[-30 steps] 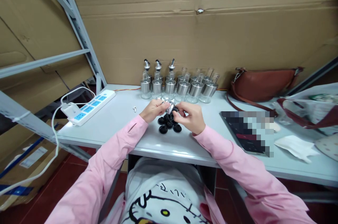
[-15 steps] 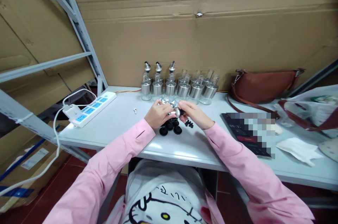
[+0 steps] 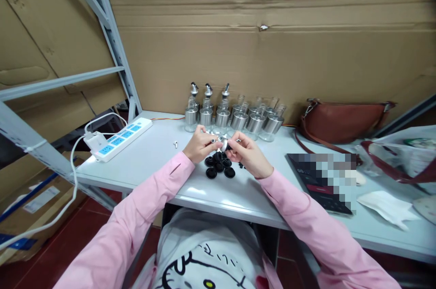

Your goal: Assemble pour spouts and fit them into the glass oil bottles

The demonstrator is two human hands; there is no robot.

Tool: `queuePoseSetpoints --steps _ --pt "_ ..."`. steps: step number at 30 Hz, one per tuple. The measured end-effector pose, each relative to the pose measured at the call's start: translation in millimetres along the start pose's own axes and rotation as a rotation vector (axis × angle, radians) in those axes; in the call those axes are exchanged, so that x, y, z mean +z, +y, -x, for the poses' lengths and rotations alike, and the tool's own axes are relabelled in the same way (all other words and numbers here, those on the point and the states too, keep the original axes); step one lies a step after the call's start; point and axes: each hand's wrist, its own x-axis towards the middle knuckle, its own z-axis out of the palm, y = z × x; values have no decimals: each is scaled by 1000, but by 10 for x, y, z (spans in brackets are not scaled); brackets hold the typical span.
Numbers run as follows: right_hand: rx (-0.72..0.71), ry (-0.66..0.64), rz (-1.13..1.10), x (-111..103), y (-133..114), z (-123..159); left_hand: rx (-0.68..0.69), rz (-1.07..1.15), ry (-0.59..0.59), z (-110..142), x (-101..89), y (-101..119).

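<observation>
My left hand (image 3: 200, 144) and my right hand (image 3: 249, 154) meet above the grey table (image 3: 153, 161), fingers pinched together on a small silver pourer spout (image 3: 223, 145) with a black piece at its end. Just below the hands lies a cluster of black rubber stoppers (image 3: 219, 167). Behind them stands a row of glass oil bottles with steel collars (image 3: 235, 116); the three on the left carry spouts, the others stand uncapped.
A white power strip (image 3: 117, 138) with cable lies at the table's left. A brown leather bag (image 3: 344, 116), a dark tablet (image 3: 320, 180), white paper (image 3: 388, 205) and a plastic bag occupy the right. Cardboard backs the table; grey shelf struts rise left.
My right hand came back from the table to the spout, and both hands shifted slightly while turning the piece. The view tilted a little downward.
</observation>
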Motion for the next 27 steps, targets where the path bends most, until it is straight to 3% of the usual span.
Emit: queuePoseSetpoints --steps 4,9,11,13,16,20,24,27 --pt "-167 -10 225 -8 21 26 -127 213 -55 -39 -22 -9" --pt "-521 -13 825 -107 28 40 -306 528 -98 -55 -11 -73" --pt "-658 -19 962 -172 3 37 -414 636 -77 -56 -7 -124" --pt "-754 84 985 -239 -35 34 -471 651 13 -57 -1 -178" --pt "-797 291 939 -311 -82 24 -484 443 145 -52 25 -246" --pt "-703 378 948 -328 -77 2 -544 -80 88 -12 106 -307" --pt "-671 350 958 -315 -52 -8 -549 -255 -24 38 177 -367" --pt "-606 196 981 -330 -46 -13 -536 -282 -45 64 195 -402"
